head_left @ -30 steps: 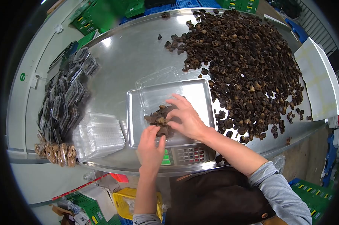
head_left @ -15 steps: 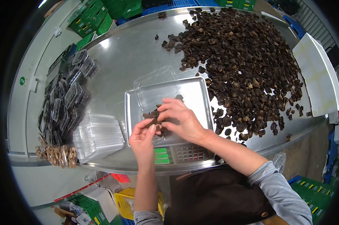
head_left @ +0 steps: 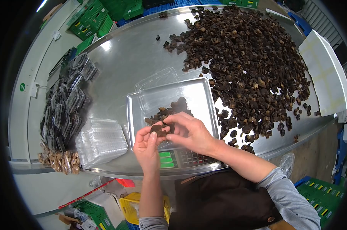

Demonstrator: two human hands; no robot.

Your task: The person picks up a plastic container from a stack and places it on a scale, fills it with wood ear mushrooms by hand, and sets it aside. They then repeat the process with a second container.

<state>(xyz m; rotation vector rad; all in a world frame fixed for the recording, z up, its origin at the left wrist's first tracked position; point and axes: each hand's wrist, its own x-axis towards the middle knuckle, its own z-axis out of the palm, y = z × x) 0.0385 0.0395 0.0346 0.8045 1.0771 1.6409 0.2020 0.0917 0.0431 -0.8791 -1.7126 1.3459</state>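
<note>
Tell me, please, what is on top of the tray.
An open clear box with dark pieces sits on the tray; what the hands cover cannot be seen.

Only thing I can actually read is a "2" on the round green sign (head_left: 22,87), turned sideways on the white wall (head_left: 27,122). Green crates (head_left: 90,19) have yellow-and-black labels, but they're way too small to make out. Same with the scale's keypad (head_left: 193,157), and no digits legible on its green displays (head_left: 166,160) either.
</note>
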